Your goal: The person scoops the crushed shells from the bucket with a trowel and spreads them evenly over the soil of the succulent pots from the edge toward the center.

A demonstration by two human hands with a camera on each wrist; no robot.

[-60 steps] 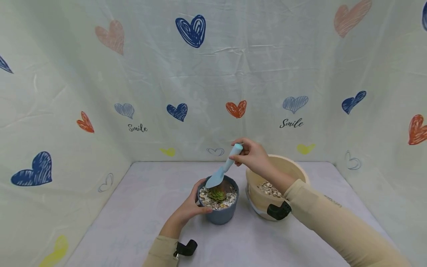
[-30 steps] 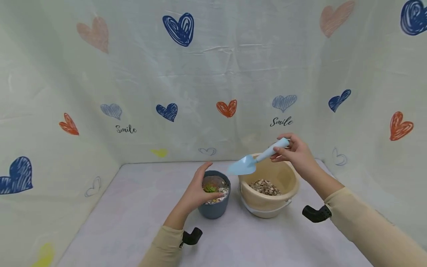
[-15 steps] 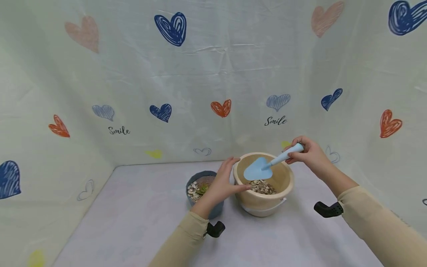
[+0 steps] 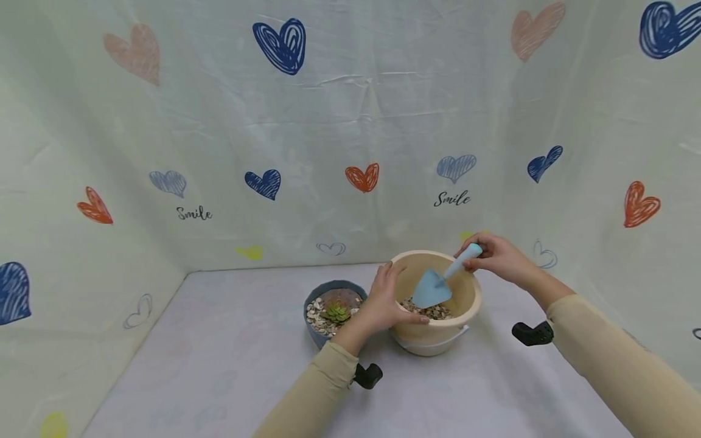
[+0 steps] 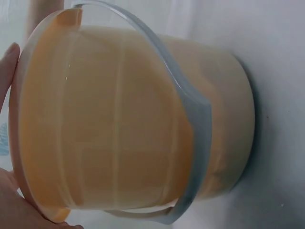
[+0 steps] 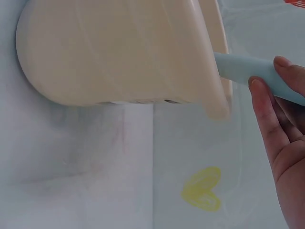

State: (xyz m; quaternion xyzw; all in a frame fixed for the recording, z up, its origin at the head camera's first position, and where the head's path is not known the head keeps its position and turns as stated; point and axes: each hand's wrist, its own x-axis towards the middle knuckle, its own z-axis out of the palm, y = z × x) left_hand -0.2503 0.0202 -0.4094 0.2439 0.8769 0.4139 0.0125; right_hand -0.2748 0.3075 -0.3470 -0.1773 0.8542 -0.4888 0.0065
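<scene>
My right hand pinches the handle of a light blue hand trowel between thumb and fingers. Its blade points down inside a cream bucket, at the bits of gravel in the bottom. My left hand grips the bucket's left rim, thumb at the front and fingers toward the back. In the left wrist view, the bucket's grey bail handle hangs against its side. The right wrist view shows the trowel handle rising past the rim.
A blue-grey pot with a green succulent and pale pebbles stands left of the bucket, partly behind my left forearm. Both stand on a white-covered table. A heart-printed curtain hangs close behind.
The trowel has moved from over the succulent pot rightward, then down into the bucket. My left hand has left the pot and taken hold of the bucket's rim.
</scene>
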